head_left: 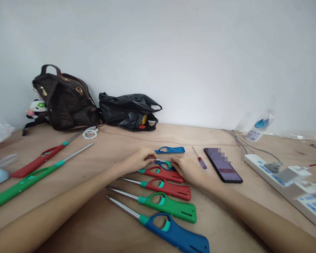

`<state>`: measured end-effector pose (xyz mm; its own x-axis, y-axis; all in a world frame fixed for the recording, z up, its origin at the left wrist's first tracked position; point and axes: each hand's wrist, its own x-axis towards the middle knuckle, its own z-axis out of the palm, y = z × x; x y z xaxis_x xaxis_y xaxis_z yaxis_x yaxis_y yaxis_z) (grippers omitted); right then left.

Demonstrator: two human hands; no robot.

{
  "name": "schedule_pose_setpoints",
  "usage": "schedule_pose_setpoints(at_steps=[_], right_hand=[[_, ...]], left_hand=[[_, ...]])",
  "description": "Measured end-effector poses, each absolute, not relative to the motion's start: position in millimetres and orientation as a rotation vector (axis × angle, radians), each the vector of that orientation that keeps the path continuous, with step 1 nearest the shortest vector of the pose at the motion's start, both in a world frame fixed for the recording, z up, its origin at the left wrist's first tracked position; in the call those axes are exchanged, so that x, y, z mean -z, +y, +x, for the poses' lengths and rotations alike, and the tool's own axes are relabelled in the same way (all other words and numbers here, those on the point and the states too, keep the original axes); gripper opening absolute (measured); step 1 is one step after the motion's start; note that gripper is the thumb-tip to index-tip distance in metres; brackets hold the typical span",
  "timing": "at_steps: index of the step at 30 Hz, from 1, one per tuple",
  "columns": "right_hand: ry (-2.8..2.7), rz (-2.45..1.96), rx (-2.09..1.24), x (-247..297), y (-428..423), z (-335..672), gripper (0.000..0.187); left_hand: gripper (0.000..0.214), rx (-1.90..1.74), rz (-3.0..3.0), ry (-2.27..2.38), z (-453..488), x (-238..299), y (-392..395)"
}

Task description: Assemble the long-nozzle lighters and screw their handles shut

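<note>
My left hand (pixel 140 159) and my right hand (pixel 185 168) meet over a blue lighter body (pixel 164 164) with a teal trigger, both with fingers pinched on it. A thin metal tube runs between the fingertips. Just beyond lies a separate blue lighter shell half (pixel 170 150). In front of my hands lie several long-nosed lighters in a row: a red one (pixel 163 174), another red one (pixel 168 188), a green one (pixel 171 206) and a blue one (pixel 173 232). A small screwdriver (pixel 200 160) with a purple handle lies right of the shell.
A black phone (pixel 223 165) lies right of my right hand. A white power strip (pixel 284 184) with plugs sits far right, a water bottle (pixel 259 125) behind it. At left lie a red lighter (pixel 39 161) and a green lighter (pixel 23 181). A brown bag (pixel 64 100) and a black plastic bag (pixel 129 110) stand by the wall.
</note>
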<state>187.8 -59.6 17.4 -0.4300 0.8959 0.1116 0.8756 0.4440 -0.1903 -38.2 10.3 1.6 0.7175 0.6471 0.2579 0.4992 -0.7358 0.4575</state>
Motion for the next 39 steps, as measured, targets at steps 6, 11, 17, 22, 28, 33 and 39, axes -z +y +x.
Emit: schedule_pose_setpoints(at_steps=[6, 11, 17, 22, 28, 33, 39], right_hand=[[-2.491, -1.547, -0.148, -15.6, -58.9, 188.1, 0.024], [-2.491, -1.537, -0.135, -13.9, -58.0, 188.8, 0.024], [-2.489, -1.546, -0.117, -16.4, -59.5, 188.5, 0.024], [-2.490, -1.563, -0.121, -18.4, -61.2, 187.8, 0.024], [-2.498, -1.580, -0.112, -18.1, -60.8, 187.5, 0.023], [-2.499, -1.584, -0.101, -17.2, -59.9, 187.6, 0.022], [-2.493, -1.564, -0.112, -14.3, -58.0, 188.7, 0.021]], left_hand=[[0.018, -0.590, 2.561, 0.872, -37.6, -3.3, 10.0], [0.018, -0.561, 2.520, 0.903, -34.3, -8.0, 5.8], [0.014, -0.564, 2.516, 0.909, -33.4, -9.4, 4.9], [0.010, -0.559, 2.529, 0.898, -34.3, -10.2, 4.0], [0.009, -0.554, 2.593, 0.888, -33.8, -11.2, 3.4], [0.011, -0.543, 2.591, 0.900, -33.4, -10.8, 2.3], [0.011, -0.544, 2.563, 0.925, -32.8, -7.9, 3.3]])
